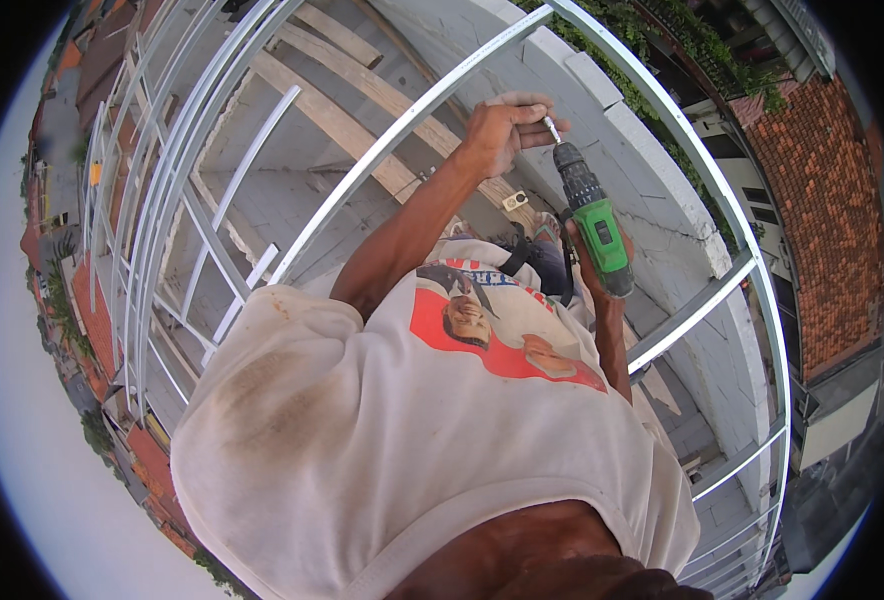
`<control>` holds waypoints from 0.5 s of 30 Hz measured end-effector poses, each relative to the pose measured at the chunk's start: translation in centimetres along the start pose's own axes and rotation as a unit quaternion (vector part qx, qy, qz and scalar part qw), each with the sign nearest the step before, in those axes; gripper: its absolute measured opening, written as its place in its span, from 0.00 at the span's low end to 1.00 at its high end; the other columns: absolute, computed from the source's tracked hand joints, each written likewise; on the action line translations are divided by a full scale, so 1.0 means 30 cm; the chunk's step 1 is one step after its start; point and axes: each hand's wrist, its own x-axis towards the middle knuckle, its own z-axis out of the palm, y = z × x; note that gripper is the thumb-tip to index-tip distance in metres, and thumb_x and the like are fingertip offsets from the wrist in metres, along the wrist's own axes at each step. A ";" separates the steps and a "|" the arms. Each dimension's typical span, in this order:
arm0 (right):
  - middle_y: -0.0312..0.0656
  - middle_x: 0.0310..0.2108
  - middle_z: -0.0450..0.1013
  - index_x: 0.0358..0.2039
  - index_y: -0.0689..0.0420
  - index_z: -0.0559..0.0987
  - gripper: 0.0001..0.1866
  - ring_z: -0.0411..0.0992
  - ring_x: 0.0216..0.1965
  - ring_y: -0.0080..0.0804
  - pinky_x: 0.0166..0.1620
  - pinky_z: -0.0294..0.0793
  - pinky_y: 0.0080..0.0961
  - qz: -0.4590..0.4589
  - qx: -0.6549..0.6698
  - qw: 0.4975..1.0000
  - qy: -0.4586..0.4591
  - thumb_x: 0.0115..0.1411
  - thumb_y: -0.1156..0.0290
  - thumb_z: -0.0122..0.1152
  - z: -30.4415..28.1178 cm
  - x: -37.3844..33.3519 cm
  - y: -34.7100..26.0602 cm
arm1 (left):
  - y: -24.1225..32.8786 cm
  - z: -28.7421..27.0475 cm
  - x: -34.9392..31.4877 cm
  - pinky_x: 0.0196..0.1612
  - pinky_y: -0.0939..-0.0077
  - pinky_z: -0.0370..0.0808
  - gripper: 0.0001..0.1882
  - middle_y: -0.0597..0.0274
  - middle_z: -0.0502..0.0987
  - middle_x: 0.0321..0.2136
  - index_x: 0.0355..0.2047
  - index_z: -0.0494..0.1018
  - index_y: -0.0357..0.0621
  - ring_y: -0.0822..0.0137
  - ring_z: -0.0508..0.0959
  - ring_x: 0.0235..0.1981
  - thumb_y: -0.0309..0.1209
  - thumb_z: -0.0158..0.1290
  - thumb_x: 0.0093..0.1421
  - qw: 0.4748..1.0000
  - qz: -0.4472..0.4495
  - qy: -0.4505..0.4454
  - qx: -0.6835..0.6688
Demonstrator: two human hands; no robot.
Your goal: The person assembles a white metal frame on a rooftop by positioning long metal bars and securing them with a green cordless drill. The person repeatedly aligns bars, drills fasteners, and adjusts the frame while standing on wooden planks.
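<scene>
A green and black cordless drill (598,235) is in my right hand (576,246), which wraps round its handle and is largely hidden beneath the body. A slim silvery bit (553,130) sticks out of the black chuck, pointing away from me. My left hand (502,132) is at the bit's tip, thumb and forefinger pinched together there and the other fingers bent. Whatever small piece lies between those fingertips is too small to make out.
Shiny metal frame bars (417,110) curve around me, with more on the left (167,200). Wooden planks (337,115) lie below. A grey block wall (652,150) runs along the right. Tiled roofs (807,220) stand beyond. A small pale box-like thing (514,201) sits near my legs.
</scene>
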 end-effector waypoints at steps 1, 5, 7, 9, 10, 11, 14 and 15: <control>0.41 0.35 0.82 0.43 0.56 0.84 0.15 0.81 0.35 0.32 0.40 0.78 0.32 -0.005 0.007 1.000 0.003 0.59 0.62 0.76 -0.002 0.002 0.001 | -0.001 -0.005 0.000 0.55 0.52 0.83 0.12 0.50 0.80 0.40 0.49 0.73 0.30 0.47 0.83 0.49 0.22 0.51 0.68 1.000 0.004 -0.014 -0.003; 0.42 0.38 0.82 0.46 0.57 0.84 0.19 0.81 0.37 0.31 0.42 0.79 0.32 0.144 0.063 0.987 0.023 0.58 0.60 0.77 0.021 -0.018 0.044 | -0.013 0.020 -0.010 0.57 0.56 0.81 0.13 0.52 0.80 0.41 0.53 0.73 0.34 0.51 0.82 0.51 0.24 0.50 0.70 0.999 0.025 -0.038 -0.009; 0.43 0.41 0.83 0.48 0.57 0.84 0.22 0.81 0.39 0.30 0.43 0.79 0.32 0.234 0.149 0.960 0.035 0.58 0.58 0.77 0.044 -0.025 0.021 | -0.037 0.048 -0.008 0.56 0.57 0.81 0.14 0.54 0.80 0.41 0.54 0.72 0.35 0.54 0.83 0.50 0.25 0.50 0.71 0.999 0.026 -0.031 -0.027; 0.43 0.45 0.82 0.49 0.58 0.83 0.23 0.80 0.42 0.30 0.45 0.79 0.31 0.142 0.057 0.988 -0.001 0.58 0.60 0.77 0.029 -0.013 0.029 | -0.058 0.043 -0.007 0.55 0.59 0.82 0.14 0.55 0.80 0.41 0.55 0.71 0.36 0.57 0.83 0.48 0.26 0.51 0.71 0.998 0.007 -0.024 -0.062; 0.42 0.44 0.82 0.49 0.58 0.82 0.23 0.80 0.41 0.30 0.45 0.79 0.31 0.072 0.039 0.997 0.003 0.57 0.61 0.77 0.041 -0.019 0.056 | -0.079 0.038 0.001 0.55 0.60 0.81 0.15 0.56 0.80 0.41 0.56 0.70 0.36 0.58 0.83 0.47 0.27 0.50 0.72 0.996 0.006 -0.027 -0.084; 0.42 0.43 0.82 0.49 0.58 0.82 0.22 0.80 0.41 0.30 0.45 0.79 0.31 0.004 0.015 1.000 0.005 0.57 0.62 0.77 0.047 -0.028 0.090 | -0.103 0.031 0.012 0.54 0.62 0.81 0.15 0.56 0.80 0.41 0.57 0.69 0.36 0.59 0.82 0.46 0.27 0.50 0.72 0.994 0.003 -0.030 -0.107; 0.45 0.38 0.80 0.46 0.58 0.81 0.18 0.81 0.36 0.39 0.40 0.80 0.34 -0.063 0.086 0.992 0.069 0.59 0.63 0.75 0.076 -0.050 0.174 | -0.136 0.003 0.023 0.55 0.63 0.81 0.16 0.57 0.79 0.43 0.59 0.68 0.38 0.59 0.82 0.47 0.29 0.49 0.73 0.994 -0.043 -0.052 -0.088; 0.44 0.36 0.80 0.45 0.58 0.81 0.18 0.79 0.35 0.37 0.40 0.79 0.34 -0.038 0.076 0.994 0.066 0.59 0.63 0.75 0.068 -0.059 0.161 | -0.151 -0.001 0.025 0.55 0.63 0.81 0.16 0.56 0.80 0.43 0.58 0.68 0.38 0.58 0.82 0.48 0.29 0.50 0.73 0.992 -0.054 -0.049 -0.103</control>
